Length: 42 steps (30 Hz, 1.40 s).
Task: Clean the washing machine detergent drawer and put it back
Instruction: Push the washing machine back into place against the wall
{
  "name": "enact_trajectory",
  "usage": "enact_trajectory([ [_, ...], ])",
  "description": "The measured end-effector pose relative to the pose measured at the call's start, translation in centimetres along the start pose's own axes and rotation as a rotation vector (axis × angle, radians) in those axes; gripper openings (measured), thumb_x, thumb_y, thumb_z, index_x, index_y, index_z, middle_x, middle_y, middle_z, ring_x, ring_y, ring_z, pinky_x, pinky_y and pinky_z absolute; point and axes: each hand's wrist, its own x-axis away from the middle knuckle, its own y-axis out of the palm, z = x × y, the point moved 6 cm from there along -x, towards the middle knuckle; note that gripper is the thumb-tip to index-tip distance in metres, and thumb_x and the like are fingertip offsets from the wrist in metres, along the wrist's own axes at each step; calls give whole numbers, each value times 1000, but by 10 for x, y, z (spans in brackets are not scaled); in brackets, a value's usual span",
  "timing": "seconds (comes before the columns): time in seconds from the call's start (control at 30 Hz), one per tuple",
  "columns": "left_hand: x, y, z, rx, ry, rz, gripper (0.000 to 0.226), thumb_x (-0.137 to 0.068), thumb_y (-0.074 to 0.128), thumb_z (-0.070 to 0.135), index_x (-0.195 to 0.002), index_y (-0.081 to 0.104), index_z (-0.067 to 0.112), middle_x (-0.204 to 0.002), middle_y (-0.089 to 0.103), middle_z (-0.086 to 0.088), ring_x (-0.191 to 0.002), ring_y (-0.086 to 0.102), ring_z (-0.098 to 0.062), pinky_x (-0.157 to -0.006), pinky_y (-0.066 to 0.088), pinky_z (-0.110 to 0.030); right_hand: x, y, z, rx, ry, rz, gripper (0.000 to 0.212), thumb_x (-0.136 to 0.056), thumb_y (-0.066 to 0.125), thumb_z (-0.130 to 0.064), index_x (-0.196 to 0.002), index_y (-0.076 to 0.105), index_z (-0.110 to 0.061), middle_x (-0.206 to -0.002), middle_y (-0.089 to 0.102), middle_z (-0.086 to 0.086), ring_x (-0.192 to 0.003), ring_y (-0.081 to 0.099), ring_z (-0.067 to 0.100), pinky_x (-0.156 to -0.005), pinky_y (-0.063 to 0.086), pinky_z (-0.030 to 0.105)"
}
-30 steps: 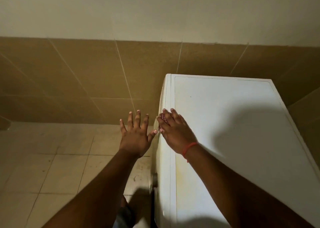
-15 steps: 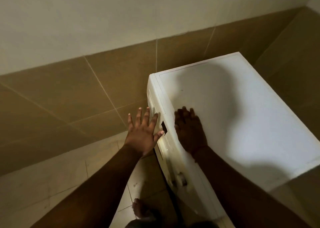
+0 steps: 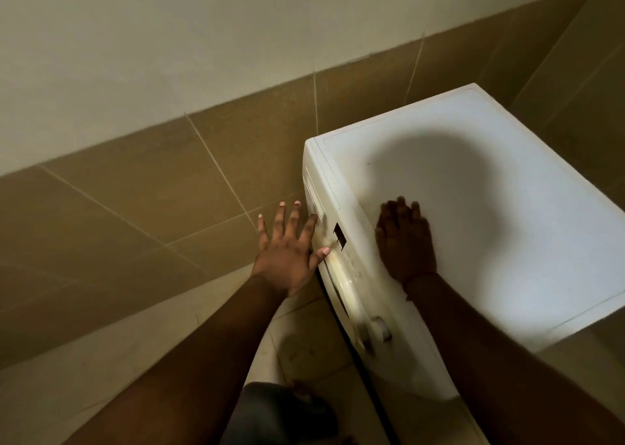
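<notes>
A white washing machine (image 3: 473, 187) stands against a tiled wall, seen from above and tilted in view. Its front panel faces left, with the detergent drawer front (image 3: 313, 194) at the far end, closed flush, and a dark display window (image 3: 340, 236) beside it. My left hand (image 3: 287, 251) is spread open in front of the panel, its index finger and thumb touching the panel just below the drawer. My right hand (image 3: 406, 241) lies flat, palm down, on the machine's top near the front edge.
A round dial (image 3: 380, 329) sits lower on the front panel, with yellowed stains along it. Brown wall tiles (image 3: 169, 190) rise behind, beige floor tiles (image 3: 84, 360) lie to the left. My knee (image 3: 280, 410) shows at the bottom.
The view tilted and swung down toward the machine's front. My right hand moved from the front edge onto the top and lies flat. My left hand came close to the panel.
</notes>
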Motion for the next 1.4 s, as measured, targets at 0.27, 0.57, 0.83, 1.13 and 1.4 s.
enact_trajectory([
  [0.27,-28,8,-14,17,71,-32,74,-92,-1,69,-153,-9,29,-163,-7,-10,-149,-14,-33,-114,0,-66,-28,4,-20,41,-48,-36,57,-103,25,-39,-154,24,-14,-160,25,17,-147,20,43,-114,31,57],
  [0.57,-142,-2,-61,10,275,-97,79,-87,-2,72,-152,-13,28,-161,-20,-10,-147,-20,-35,-115,-3,-66,-84,-11,-58,36,1,2,56,-103,34,-36,-154,26,-16,-160,24,15,-147,23,39,-117,29,51],
  [0.83,-214,-8,-54,53,362,-71,81,-87,1,72,-155,1,27,-163,-7,-13,-149,-8,-37,-116,5,-64,-98,0,-90,52,63,-45,56,-104,20,-42,-156,16,-20,-162,17,12,-150,15,36,-117,29,51],
  [1.13,-221,-19,-53,57,235,-110,79,-90,7,71,-155,-8,27,-162,-13,-12,-148,-13,-36,-115,-3,-63,-111,5,-103,33,-118,-64,55,-105,25,-41,-156,17,-22,-163,15,12,-149,15,39,-117,28,53],
  [1.4,-181,-30,-70,41,113,-70,75,-91,2,68,-153,-9,28,-163,-12,-10,-148,-14,-33,-116,-2,-64,-140,6,-114,31,-238,-83,55,-101,27,-37,-154,25,-22,-162,22,10,-149,17,37,-118,26,52],
])
